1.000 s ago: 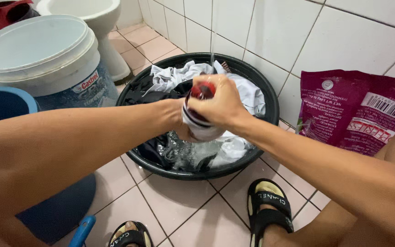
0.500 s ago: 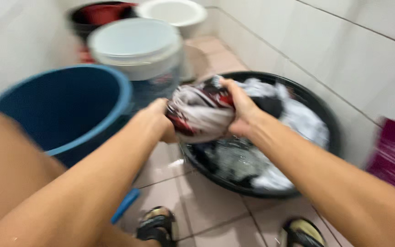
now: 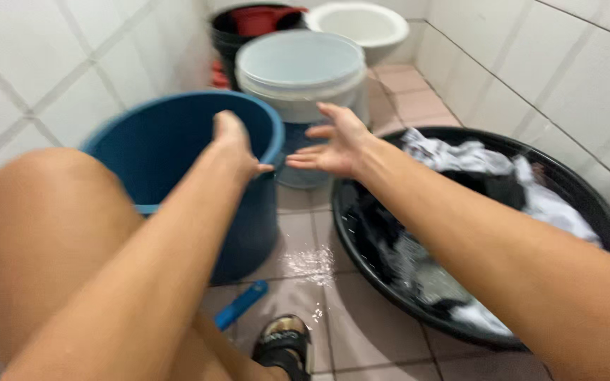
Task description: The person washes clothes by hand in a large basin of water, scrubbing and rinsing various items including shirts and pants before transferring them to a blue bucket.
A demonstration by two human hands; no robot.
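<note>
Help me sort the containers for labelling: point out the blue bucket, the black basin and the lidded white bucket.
blue bucket (image 3: 178, 152): head view, on its inner wall.
black basin (image 3: 361, 243): head view, on its near left rim.
lidded white bucket (image 3: 298, 60): head view, on the middle of its lid.

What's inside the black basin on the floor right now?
The black basin holds white laundry, dark clothes and some water. Whatever lies beneath the pile is covered, and the right forearm hides its near part.
</note>
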